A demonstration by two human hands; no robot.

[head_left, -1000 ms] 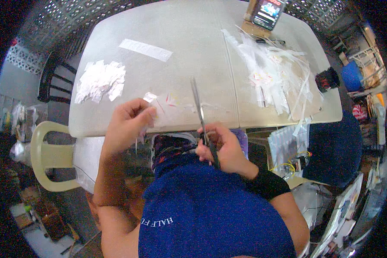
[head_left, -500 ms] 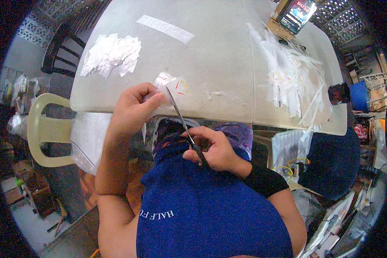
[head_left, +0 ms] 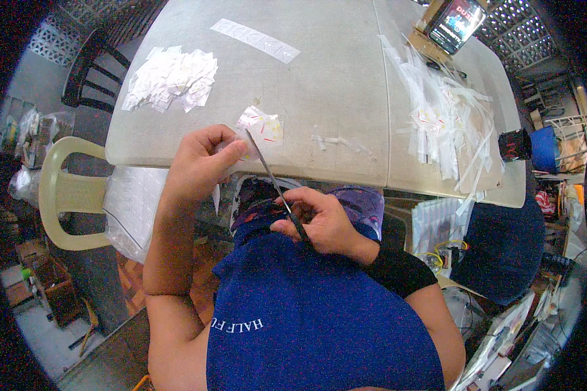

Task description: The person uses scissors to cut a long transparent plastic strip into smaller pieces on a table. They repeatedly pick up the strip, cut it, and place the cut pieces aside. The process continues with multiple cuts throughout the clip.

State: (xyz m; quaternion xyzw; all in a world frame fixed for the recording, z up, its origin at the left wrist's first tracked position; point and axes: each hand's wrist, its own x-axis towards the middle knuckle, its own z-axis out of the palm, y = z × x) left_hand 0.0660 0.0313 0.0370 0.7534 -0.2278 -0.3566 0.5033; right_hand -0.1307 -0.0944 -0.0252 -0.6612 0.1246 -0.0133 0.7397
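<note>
At the near edge of the table, my left hand [head_left: 205, 156] pinches a small translucent white sheet [head_left: 246, 154] between thumb and fingers. My right hand [head_left: 329, 225], low in front of my blue shirt, has its fingers in the handles of a pair of scissors [head_left: 267, 171]. The long blades point up and left, with their tips against the sheet by my left thumb. Just beyond lie small white pieces with red and yellow marks [head_left: 267, 127]. A pile of small cut white pieces [head_left: 171, 78] is farther left.
A long embossed strip [head_left: 254, 40] lies at the back. Thin scraps [head_left: 338, 143] are right of my hands. Tangled offcut strips [head_left: 447, 117] cover the right side, below a phone [head_left: 455, 27] against a cardboard box. A cream plastic chair [head_left: 62, 195] stands left.
The view has shifted slightly. My right hand and the scissors sit a little higher and farther left, while my left hand keeps pinching the sheet in nearly the same place.
</note>
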